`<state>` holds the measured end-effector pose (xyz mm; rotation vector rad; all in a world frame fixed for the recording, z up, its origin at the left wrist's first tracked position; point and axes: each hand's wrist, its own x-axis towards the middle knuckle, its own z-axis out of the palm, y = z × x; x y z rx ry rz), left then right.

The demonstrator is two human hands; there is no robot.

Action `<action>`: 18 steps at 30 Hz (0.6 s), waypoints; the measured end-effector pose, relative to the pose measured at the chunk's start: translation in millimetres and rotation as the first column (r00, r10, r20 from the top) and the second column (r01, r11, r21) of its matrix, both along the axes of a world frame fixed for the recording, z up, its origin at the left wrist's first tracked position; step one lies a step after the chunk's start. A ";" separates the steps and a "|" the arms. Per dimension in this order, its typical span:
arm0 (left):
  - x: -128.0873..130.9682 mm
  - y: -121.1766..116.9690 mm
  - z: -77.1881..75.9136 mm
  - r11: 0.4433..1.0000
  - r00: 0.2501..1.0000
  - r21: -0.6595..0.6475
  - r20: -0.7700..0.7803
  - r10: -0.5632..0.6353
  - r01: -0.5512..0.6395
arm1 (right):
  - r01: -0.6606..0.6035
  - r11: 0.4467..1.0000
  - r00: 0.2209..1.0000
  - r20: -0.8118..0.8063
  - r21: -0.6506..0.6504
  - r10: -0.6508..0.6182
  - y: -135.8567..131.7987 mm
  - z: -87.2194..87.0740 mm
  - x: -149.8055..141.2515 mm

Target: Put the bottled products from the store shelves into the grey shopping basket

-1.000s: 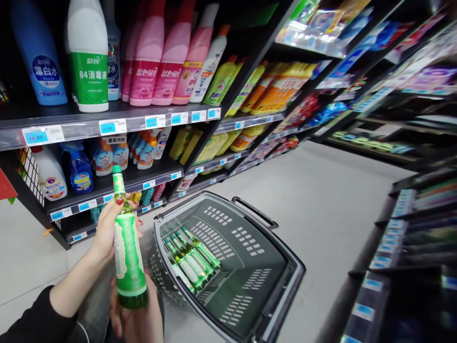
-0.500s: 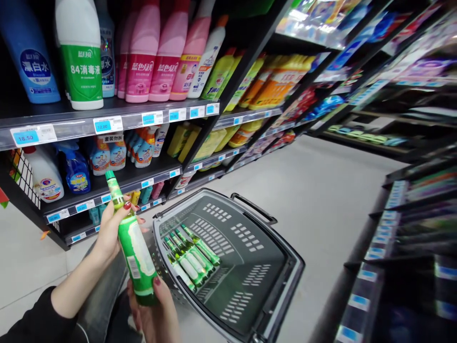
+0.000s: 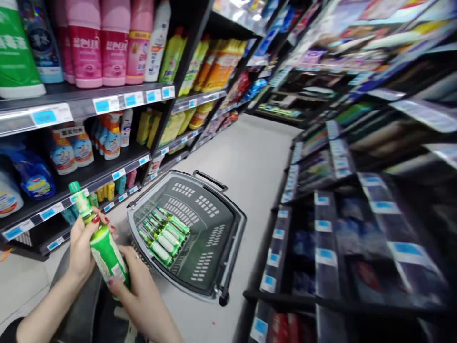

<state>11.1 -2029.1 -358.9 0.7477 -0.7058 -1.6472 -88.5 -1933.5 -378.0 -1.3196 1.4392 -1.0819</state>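
Both of my hands hold one green glass bottle (image 3: 107,253), tilted with its green cap (image 3: 74,187) up to the left. My left hand (image 3: 84,240) wraps round the neck, its thumb across the front. Round the lower body closes my right hand (image 3: 137,276), its thumb over the label and the base partly hidden. Just right of my hands, a dark grey shopping basket (image 3: 217,228) stands on the floor. Several similar green bottles (image 3: 166,238) lie side by side in its left part.
Shelves on the left carry pink bottles (image 3: 84,47), orange-topped spray bottles (image 3: 112,138) and a blue spray bottle (image 3: 34,176). A dark shelf rack (image 3: 324,247) with blue price tags lines the right, blurred. Between them runs the pale aisle floor (image 3: 257,157).
The view has swung to the right, so shelves and basket sit further left. The held bottle has turned in my hands; my right hand has shifted from its base to its side.
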 end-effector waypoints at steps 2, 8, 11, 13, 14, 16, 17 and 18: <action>-9.7 12.1 -15.8 1.000 0.999 -0.008 0.033 -0.005 0.005 | -0.094 0.995 0.963 -0.250 0.028 0.098 -3.6 19.4 -16.1; -20.8 7.8 -44.2 0.930 0.871 -0.111 0.406 -0.279 0.350 | -0.124 0.964 0.844 -0.486 0.234 0.227 -10.0 29.9 -106.3; 9.4 -21.0 -55.3 0.909 0.758 -0.146 0.612 -0.227 0.389 | 0.086 0.939 0.710 -0.682 0.334 0.178 -20.2 0.6 -172.0; 40.4 -37.3 -73.4 0.921 0.565 -0.167 0.823 -0.066 0.352 | 0.203 0.901 0.650 -0.741 0.384 0.169 -31.5 -29.8 -214.0; 56.0 -42.0 -86.5 0.915 0.393 -0.226 0.916 0.082 0.335 | 0.254 0.874 0.628 -0.758 0.415 0.178 -38.2 -47.2 -232.9; 81.8 -42.1 -118.9 0.861 0.104 -0.316 0.948 0.300 0.398 | 0.339 0.804 0.588 -0.777 0.489 0.224 -53.7 -84.6 -265.3; 90.4 -38.1 -136.2 0.856 0.013 -0.284 0.951 0.309 0.432 | 0.371 0.767 0.576 -0.778 0.523 0.252 -62.5 -103.9 -278.9; 95.9 -32.4 -152.4 0.844 -0.037 -0.260 0.949 0.312 0.469 | 0.396 0.733 0.568 -0.775 0.553 0.278 -72.0 -123.2 -290.9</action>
